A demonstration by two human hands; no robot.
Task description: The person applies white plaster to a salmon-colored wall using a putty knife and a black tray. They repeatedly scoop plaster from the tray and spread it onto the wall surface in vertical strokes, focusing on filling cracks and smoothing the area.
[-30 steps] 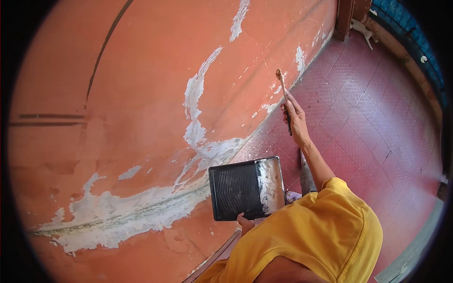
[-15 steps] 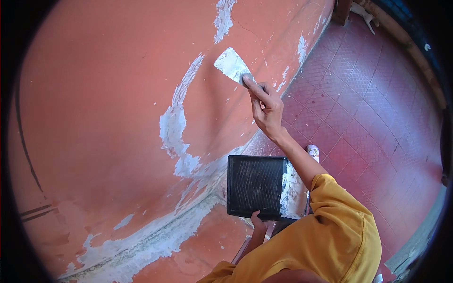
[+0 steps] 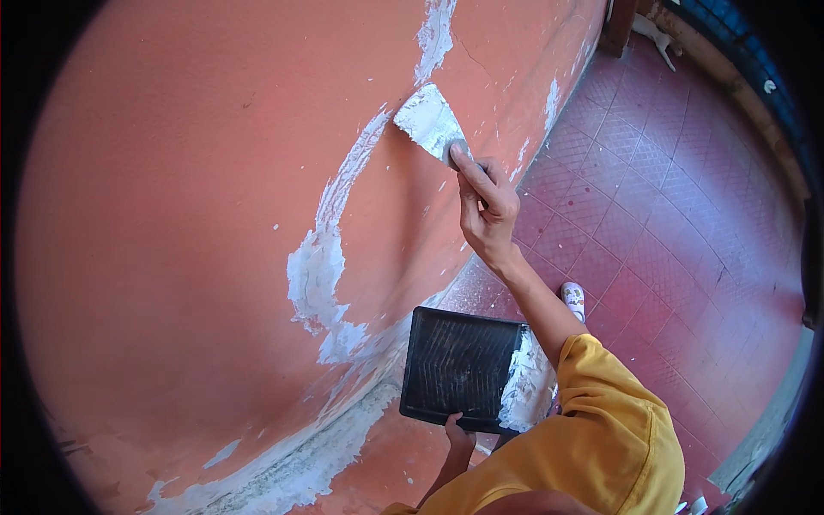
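Note:
My right hand [image 3: 487,210] grips a putty knife [image 3: 431,120], its wide blade coated with white paste. The blade is at the orange wall [image 3: 172,189], by the upper end of a curved white streak [image 3: 319,266]; whether it touches the surface I cannot tell. Low in the view, my left hand [image 3: 459,432] has hold of a black paint tray [image 3: 455,369] by its near edge, with part of the fingers hidden beneath. White paste [image 3: 525,386] lies at the tray's right end, partly covered by my right arm and yellow sleeve.
Another white patch [image 3: 436,39] runs up the wall above the blade. Along the wall's foot goes a rough whitish band [image 3: 300,468]. Red patterned tiles [image 3: 652,215] cover the floor at the right, where a patterned shoe [image 3: 572,298] shows. A brown post [image 3: 618,30] stands far right.
The view has shifted a little. The putty knife is now nearer the top end of the curved streak. The tray sits lower in the picture and is slightly turned.

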